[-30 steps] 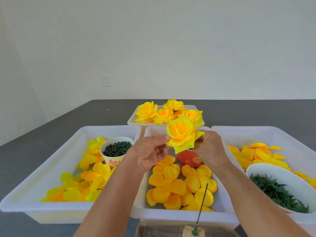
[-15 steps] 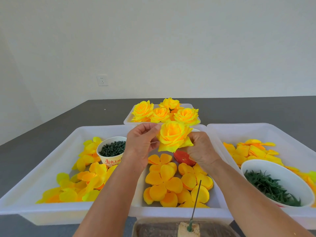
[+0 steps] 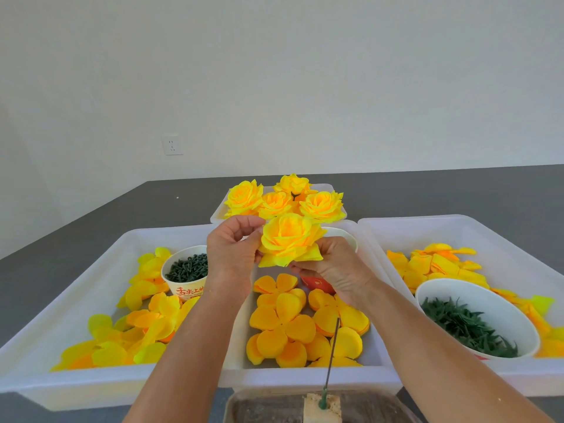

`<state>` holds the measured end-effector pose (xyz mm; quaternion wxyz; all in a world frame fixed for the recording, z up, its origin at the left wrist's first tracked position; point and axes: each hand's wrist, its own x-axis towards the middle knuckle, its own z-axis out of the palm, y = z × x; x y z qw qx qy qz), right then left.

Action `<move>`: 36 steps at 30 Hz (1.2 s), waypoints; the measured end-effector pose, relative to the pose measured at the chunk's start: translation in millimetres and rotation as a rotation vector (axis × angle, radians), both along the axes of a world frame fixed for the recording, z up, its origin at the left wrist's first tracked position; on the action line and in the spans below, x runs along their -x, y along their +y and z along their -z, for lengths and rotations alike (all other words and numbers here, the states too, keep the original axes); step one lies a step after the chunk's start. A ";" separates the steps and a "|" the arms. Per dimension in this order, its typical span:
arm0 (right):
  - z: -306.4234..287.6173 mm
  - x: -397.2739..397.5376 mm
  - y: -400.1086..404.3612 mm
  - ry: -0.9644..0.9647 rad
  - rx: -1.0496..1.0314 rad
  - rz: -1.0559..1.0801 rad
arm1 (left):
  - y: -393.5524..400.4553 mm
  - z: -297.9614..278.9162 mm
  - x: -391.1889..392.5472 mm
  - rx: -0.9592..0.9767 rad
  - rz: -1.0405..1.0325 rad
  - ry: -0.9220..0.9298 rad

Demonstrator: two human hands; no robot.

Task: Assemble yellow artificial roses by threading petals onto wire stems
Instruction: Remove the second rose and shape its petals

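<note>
A full yellow rose (image 3: pixel 288 241) is held up over the middle tray (image 3: pixel 305 372). My left hand (image 3: pixel 232 254) pinches its outer petals on the left side. My right hand (image 3: pixel 332 270) grips it from below and to the right, fingers curled under the bloom. Loose orange-yellow petal layers (image 3: pixel 282 328) lie in the middle tray beneath. A thin wire stem (image 3: pixel 332 352) stands upright in a small block (image 3: pixel 322 407) at the near edge. Several finished roses (image 3: pixel 287 199) fill a small tray at the back.
The left tray (image 3: pixel 61 303) holds yellow petals and a paper cup of dark green pieces (image 3: pixel 186 271). The right tray (image 3: pixel 503 236) holds orange petals and a white bowl of green leaf parts (image 3: pixel 470 325). A red cup (image 3: pixel 317 283) sits under my right hand.
Both hands have lifted the rose slightly and carried it farther from me, toward the finished roses. My left fingers shifted from beside the bloom onto its upper left petals.
</note>
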<state>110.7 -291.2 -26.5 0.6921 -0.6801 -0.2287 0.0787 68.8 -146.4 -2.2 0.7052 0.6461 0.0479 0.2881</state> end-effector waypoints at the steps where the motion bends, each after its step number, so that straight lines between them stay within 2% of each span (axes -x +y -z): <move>1: 0.2 -0.4 -0.3 -0.002 0.014 -0.008 | -0.4 -0.3 0.0 -0.009 -0.013 -0.007; 4: 0.3 0.2 -0.6 -0.020 0.025 -0.016 | -1.4 -0.9 0.5 0.000 -0.043 -0.018; 9: 0.7 -1.6 1.0 -0.078 0.071 0.094 | 0.5 -2.6 0.0 0.185 0.063 -0.008; 11: 0.3 -0.5 0.5 -0.109 0.133 0.090 | 0.9 -1.5 -1.6 0.093 0.005 -0.029; 17: 3.9 -0.8 -1.4 -0.181 0.238 0.015 | 1.0 4.5 -5.4 -0.357 -0.195 -0.093; 20: 4.8 -0.9 -0.5 -0.174 0.250 0.017 | -0.5 5.1 -4.6 -0.466 -0.246 -0.116; 26: 1.8 -1.9 -1.4 -0.067 0.005 0.079 | -3.9 -2.6 2.0 -0.076 -0.051 -0.176; 31: -0.1 -6.1 0.7 0.045 -0.085 0.155 | -6.2 -4.7 4.6 -0.077 -0.070 -0.170; 36: 1.5 -9.6 0.4 0.025 -0.055 0.243 | -4.2 -4.5 3.8 -0.050 -0.127 -0.156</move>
